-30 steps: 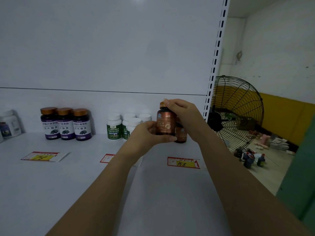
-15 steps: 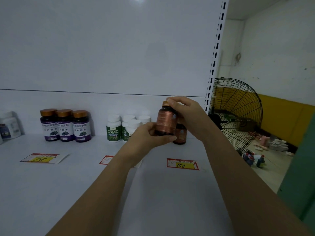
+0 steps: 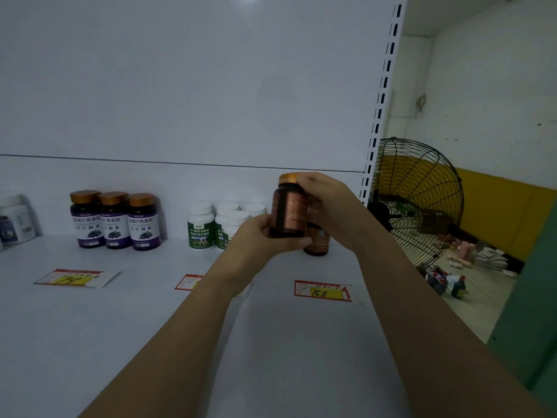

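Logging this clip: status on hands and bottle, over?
Left hand grips brown bottle at base. Right hand holds its top, by gold cap. Bottle upright, off shelf. Second brown bottle stands close behind.

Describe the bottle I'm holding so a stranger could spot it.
On the white shelf, look to its right end by the slotted upright. The dark brown, gold-capped bottle is held in the air, left hand at its base, right hand at its top. Its brown neighbour, like the purple-labelled trio and green-labelled bottles, stands on the shelf.

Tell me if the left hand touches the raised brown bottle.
Touching: the head view shows the left hand curled round the base of the brown bottle.
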`<state>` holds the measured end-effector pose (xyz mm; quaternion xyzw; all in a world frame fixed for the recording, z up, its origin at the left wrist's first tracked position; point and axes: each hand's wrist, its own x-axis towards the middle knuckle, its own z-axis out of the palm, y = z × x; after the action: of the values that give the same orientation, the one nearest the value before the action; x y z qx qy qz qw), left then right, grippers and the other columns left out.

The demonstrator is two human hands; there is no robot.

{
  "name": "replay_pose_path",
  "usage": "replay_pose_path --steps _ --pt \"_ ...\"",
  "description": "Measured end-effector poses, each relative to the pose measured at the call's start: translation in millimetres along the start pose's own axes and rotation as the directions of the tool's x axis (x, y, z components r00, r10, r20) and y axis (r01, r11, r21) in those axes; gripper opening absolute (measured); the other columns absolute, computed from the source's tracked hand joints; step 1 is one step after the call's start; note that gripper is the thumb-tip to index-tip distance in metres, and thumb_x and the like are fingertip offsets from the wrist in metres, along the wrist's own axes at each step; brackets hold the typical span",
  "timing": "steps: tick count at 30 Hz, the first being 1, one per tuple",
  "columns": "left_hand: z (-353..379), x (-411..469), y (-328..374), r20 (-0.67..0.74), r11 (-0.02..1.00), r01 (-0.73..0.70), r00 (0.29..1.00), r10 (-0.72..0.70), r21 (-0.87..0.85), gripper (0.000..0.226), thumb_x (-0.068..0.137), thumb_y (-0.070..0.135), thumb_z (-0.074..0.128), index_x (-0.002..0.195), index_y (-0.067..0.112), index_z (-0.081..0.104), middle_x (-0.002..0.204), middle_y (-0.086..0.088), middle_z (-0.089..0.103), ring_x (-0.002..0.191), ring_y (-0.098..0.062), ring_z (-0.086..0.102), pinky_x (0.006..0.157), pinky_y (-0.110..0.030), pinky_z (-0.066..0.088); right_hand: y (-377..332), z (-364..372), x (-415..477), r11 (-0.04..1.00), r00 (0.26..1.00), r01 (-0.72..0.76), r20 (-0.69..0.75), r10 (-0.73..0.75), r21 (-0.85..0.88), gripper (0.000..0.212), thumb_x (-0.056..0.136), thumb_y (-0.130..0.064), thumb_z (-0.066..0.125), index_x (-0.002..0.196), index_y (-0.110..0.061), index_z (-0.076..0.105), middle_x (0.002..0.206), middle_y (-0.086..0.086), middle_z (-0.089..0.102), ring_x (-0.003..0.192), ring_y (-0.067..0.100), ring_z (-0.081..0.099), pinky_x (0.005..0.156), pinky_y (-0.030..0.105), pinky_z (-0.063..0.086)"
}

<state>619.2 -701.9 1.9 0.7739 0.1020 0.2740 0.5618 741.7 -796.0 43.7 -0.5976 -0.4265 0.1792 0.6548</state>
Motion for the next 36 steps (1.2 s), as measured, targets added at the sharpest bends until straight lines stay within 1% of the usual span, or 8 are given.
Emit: replay_pose_path --steps 4,9,15,19,23,29,32,36 --pt "0.7 2.1 -2.3 -0.027 0.999 -0.001 1.0 0.002 0.033 0.048 0.068 0.019 0.083 0.111 0.016 0.062 0.094 0.005 0.071 0.086 -0.006 0.067 0.07 -0.012 0.05 0.0 1.4 0.4 0.997 0.992 0.02 -0.125 -0.03 -0.077 0.028 0.081 -0.042 0.072 0.097 -0.019 0.066 0.105 0.008 0.068 0.101 0.029 0.066 0.092 0.049 0.053" --pt "-1.0 -1.3 -0.4 0.043 1.0 0.011 0.999 -0.01 -0.011 0.032 0.072 0.024 0.08 0.101 0.018 0.068 0.079 0.009 0.07 0.076 -0.003 0.066 0.066 -0.011 0.048 0.0 -4.5 0.7 0.994 0.998 0.048 -0.042 -0.044 0.099 0.02 0.092 -0.019 0.06 0.11 -0.011 0.062 0.116 0.011 0.065 0.108 0.028 0.062 0.097 0.047 0.05" --pt "3.7 -0.3 1.5 -0.133 1.0 -0.011 0.991 0.013 0.021 0.042 0.07 0.016 0.081 0.106 0.017 0.06 0.09 0.003 0.066 0.079 -0.006 0.061 0.063 -0.011 0.045 -0.3 4.8 -1.0 0.997 0.994 0.055 -0.096 -0.049 0.056 0.026 0.09 -0.031 0.063 0.109 -0.014 0.065 0.114 0.005 0.065 0.11 0.022 0.062 0.089 0.036 0.055" --pt "3.6 -1.2 0.6 -0.022 0.999 0.028 0.999 -0.029 -0.042 0.043 0.073 0.021 0.079 0.112 0.018 0.062 0.094 0.005 0.071 0.084 -0.004 0.067 0.07 -0.012 0.049 3.1 -2.1 -1.3 0.982 0.989 0.081 -0.138 -0.058 0.173 0.019 0.092 -0.017 0.061 0.11 -0.014 0.064 0.113 0.01 0.064 0.108 0.029 0.062 0.096 0.048 0.051" --pt "3.7 -2.6 0.2 0.07 0.983 0.043 0.997 -0.031 -0.176 0.032 0.078 0.016 0.074 0.109 0.016 0.066 0.093 0.001 0.074 0.092 -0.01 0.069 0.082 -0.017 0.053 1.3 -3.0 0.4 0.976 0.996 0.08 -0.065 -0.068 0.204 0.021 0.095 -0.014 0.054 0.114 -0.016 0.062 0.118 0.012 0.061 0.109 0.027 0.06 0.097 0.048 0.049" --pt "6.6 -0.9 -0.8 -0.147 1.0 0.015 0.989 -0.019 -0.026 0.043 0.069 0.013 0.082 0.107 0.014 0.06 0.087 0.005 0.069 0.071 0.001 0.065 0.057 -0.002 0.044 4.0 5.7 -0.2 0.999 0.986 0.038 -0.161 -0.032 0.031 0.034 0.085 -0.034 0.069 0.115 -0.019 0.062 0.11 0.004 0.065 0.099 0.02 0.065 0.095 0.046 0.052" --pt "5.5 -0.9 -0.9 -0.095 0.997 0.034 0.995 -0.041 -0.074 0.044 0.07 0.015 0.082 0.109 0.012 0.061 0.092 0.004 0.072 0.073 0.004 0.067 0.061 -0.004 0.046 4.7 1.0 -0.1 0.986 0.983 0.048 -0.183 -0.019 0.157 0.024 0.087 -0.02 0.067 0.111 -0.019 0.063 0.109 0.008 0.066 0.093 0.019 0.065 0.096 0.049 0.05" --pt "6.0 -0.4 -3.6 -0.031 0.999 0.045 0.998 -0.046 -0.018 0.041 0.074 0.025 0.078 0.112 0.016 0.066 0.095 0.006 0.073 0.086 -0.002 0.068 0.073 -0.011 0.048 0.1 -0.4 -1.4 0.963 0.997 0.059 -0.053 -0.047 0.262 0.033 0.092 -0.011 0.059 0.124 -0.016 0.054 0.112 0.008 0.069 0.1 0.019 0.064 0.091 0.04 0.052"
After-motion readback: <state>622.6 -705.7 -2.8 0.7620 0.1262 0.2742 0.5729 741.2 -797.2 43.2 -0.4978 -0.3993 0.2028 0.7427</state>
